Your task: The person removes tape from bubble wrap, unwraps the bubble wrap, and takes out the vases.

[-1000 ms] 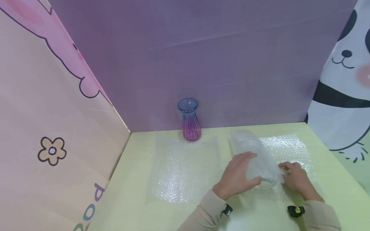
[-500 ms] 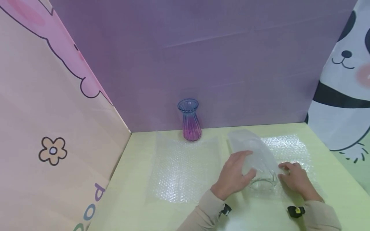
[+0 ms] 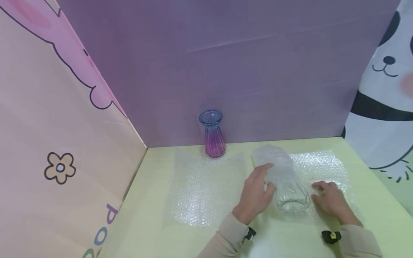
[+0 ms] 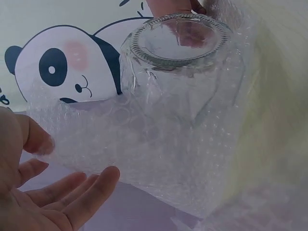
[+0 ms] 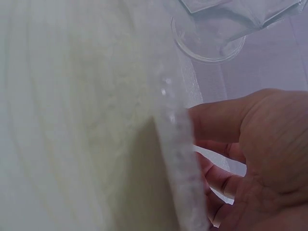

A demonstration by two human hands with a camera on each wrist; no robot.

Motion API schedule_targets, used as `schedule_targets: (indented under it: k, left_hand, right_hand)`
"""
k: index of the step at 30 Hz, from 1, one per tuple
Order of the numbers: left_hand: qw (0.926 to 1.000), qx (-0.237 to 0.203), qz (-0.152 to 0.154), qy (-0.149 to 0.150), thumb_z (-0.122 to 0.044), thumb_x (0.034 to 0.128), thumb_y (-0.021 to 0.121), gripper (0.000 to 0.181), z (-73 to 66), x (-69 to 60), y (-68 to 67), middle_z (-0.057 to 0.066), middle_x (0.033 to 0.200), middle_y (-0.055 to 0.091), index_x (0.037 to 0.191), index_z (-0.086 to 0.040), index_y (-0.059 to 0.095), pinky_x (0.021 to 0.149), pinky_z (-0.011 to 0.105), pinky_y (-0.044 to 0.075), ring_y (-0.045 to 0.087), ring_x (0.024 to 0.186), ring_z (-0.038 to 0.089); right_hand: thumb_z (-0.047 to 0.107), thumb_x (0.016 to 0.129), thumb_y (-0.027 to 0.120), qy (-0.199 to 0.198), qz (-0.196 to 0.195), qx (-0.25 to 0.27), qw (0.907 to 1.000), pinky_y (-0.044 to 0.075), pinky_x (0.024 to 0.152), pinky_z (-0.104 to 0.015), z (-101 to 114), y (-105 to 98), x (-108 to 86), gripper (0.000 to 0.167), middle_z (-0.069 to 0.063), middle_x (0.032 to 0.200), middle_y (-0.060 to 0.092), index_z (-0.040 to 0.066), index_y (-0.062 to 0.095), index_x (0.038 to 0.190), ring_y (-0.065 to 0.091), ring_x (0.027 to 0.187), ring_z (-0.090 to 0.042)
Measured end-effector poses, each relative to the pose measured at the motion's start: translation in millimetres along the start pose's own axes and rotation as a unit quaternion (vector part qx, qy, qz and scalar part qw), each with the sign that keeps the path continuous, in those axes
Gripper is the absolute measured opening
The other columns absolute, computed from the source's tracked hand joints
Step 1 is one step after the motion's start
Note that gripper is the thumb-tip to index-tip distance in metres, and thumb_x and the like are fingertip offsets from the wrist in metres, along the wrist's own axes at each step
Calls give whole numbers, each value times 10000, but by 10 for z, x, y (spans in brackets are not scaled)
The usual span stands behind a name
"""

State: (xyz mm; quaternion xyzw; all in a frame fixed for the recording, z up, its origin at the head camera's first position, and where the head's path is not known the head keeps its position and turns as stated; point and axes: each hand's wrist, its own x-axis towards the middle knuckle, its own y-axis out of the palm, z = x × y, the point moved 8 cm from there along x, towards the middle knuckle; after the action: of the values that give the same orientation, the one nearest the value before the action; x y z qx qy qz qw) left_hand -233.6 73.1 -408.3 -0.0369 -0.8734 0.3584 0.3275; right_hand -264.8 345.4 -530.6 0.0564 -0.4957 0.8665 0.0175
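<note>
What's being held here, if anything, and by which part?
Can't tell: the left grip and right grip are at edges of the bubble wrap, pinching unclear.

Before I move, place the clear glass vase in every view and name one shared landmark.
Head: the glass vase lies right of center, in the lower half, base toward the person.
Left wrist: the glass vase is at upper center, ribbed base uppermost.
Right wrist: the glass vase is at upper right, cut by the top edge.
Shared landmark: the bubble wrap.
</note>
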Motion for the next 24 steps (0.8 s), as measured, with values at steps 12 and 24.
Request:
schedule_targets:
  k: [12, 24]
  left_hand:
    - [9987, -344, -213, -325, 73, 725, 627, 729, 79, -30, -90, 49, 1235, 622, 1412, -156, 555, 818, 136, 525, 645, 1011, 163]
    - [9932, -812, -364, -751, -158, 1002, 571, 354, 223, -59, -188, 16, 989, 588, 1355, -143, 598, 765, 147, 525, 605, 885, 144]
  right_hand:
    - [119, 882, 703, -46, -63, 5, 10000, 466, 760, -568, -7, 9, -11, 360, -312, 1044, 575, -87, 617, 1165, 562, 928, -460]
    - [120, 881, 699, -65, -82, -26, 9999, 460, 767, -588, -15, 13, -3, 360, -309, 1044, 585, -82, 617, 1167, 559, 941, -477]
